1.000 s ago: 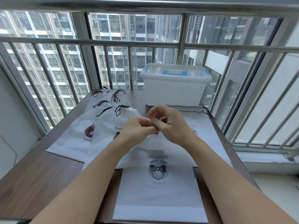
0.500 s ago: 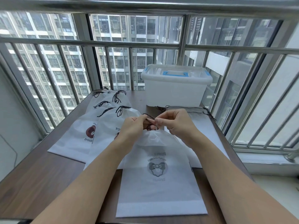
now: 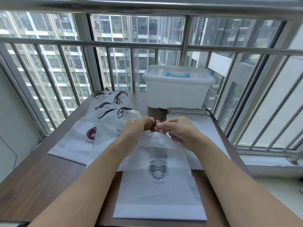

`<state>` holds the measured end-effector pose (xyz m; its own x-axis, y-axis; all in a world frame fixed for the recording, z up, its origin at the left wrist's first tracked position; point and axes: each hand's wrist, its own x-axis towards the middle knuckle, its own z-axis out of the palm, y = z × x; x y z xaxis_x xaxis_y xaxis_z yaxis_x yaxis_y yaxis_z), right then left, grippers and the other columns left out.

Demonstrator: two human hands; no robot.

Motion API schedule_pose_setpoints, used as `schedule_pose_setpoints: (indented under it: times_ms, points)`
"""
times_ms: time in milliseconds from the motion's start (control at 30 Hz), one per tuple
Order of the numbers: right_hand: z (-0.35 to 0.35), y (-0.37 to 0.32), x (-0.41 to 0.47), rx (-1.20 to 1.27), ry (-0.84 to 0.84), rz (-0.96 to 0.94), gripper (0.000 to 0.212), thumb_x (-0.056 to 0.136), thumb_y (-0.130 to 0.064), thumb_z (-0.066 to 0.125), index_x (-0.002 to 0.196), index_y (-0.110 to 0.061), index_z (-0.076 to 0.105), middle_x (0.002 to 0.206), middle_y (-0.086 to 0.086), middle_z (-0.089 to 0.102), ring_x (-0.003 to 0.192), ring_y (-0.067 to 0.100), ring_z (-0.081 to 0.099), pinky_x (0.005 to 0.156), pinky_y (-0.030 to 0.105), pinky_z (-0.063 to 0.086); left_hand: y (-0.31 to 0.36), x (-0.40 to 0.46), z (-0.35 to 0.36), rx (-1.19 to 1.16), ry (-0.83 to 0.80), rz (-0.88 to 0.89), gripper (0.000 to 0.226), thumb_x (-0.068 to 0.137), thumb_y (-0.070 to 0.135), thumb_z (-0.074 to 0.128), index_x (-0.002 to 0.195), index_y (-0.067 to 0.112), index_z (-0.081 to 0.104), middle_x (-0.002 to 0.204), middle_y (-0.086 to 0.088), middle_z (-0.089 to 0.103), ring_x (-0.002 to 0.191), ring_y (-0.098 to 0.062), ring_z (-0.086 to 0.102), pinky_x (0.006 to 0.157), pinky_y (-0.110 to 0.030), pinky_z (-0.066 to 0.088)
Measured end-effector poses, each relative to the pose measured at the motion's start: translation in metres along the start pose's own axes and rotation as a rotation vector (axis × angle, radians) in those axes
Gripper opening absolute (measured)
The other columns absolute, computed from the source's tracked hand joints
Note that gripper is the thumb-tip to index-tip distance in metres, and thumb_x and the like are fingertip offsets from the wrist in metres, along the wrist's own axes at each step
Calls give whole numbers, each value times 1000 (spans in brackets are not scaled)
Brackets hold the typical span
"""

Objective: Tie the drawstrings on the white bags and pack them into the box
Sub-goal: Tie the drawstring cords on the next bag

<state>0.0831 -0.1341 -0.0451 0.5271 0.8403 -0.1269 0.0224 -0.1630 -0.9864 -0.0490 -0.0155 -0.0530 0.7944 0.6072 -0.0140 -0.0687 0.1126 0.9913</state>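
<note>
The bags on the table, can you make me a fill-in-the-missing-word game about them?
1. Both hands pinch the dark ___ at the neck of the nearest bag.
2. The box at the back of the table has its lid ___.
3. The handle on that lid is coloured ___.
4. The tied bags lie to the ___ of the left hand, away from the right hand.

Missing words: drawstring; on; blue; left

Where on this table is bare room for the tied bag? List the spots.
Bare wood left of the near bag; a strip between the tied bags and the lidded box. Crowded: far left and right, under bags.
</note>
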Motion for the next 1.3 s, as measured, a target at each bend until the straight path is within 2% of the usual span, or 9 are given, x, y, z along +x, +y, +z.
schedule_pose_setpoints:
  times_ms: [100,200,367,467,633,767,1000,1100,1300]
  points:
    - [1,2,1,26,-11,2,13,83,-17,79,72,-11,76,69,6,59,46,10,27,42,18,21,-2,-4,0,92,-31,56,22,84,12,75,99,-5,74,97,-18,75,89,-15,69,86,-21,51]
    - [3,4,3,39,-27,6,11,86,-17,78,81,-7,76,72,7,63,50,11,34,45,17,25,-7,-3,2,103,38,102,18,88,12,73,94,-4,75,90,-14,76,81,-14,71,78,-16,52]
    - [-6,1,5,160,-147,-3,19,92,-4,68,108,-4,77,102,16,74,76,10,56,71,16,46,-7,3,-1,88,153,116,15,94,13,66,89,3,75,81,-7,75,76,-11,68,81,-20,52]
    - [-14,0,4,163,-239,-61,26,94,5,60,114,-3,75,119,20,71,104,17,61,94,26,43,-7,3,1,108,167,134,15,97,11,62,87,11,74,74,0,74,73,-7,66,80,-18,52]
    - [-15,1,6,106,-172,-90,18,92,0,67,109,-2,74,94,14,74,72,12,62,68,18,52,-6,4,1,106,147,146,20,101,11,55,90,10,72,70,0,72,70,-7,65,76,-17,52]
    - [-9,2,5,43,-95,-109,10,89,-9,74,97,-3,76,81,11,73,63,12,57,61,19,50,-7,4,1,118,123,149,24,102,16,53,89,11,73,74,-2,73,74,-12,66,80,-23,53]
    - [-1,3,4,-7,-27,-129,16,87,-15,78,90,0,76,73,8,69,57,11,53,56,19,44,-4,0,1,123,87,154,11,90,17,71,89,7,75,77,-3,74,73,-11,65,74,-18,53]
    - [1,3,5,-10,-25,-134,16,86,-16,79,89,0,76,71,8,68,57,11,52,56,19,45,-4,-2,2,100,75,130,27,75,16,82,95,0,73,85,-10,77,79,-15,72,80,-21,57]
    - [1,4,5,-5,-25,-123,15,90,-14,75,89,1,74,70,8,66,57,11,50,57,21,41,-7,-1,3,151,97,162,8,90,12,71,86,8,76,71,2,73,67,-3,65,68,-12,50]
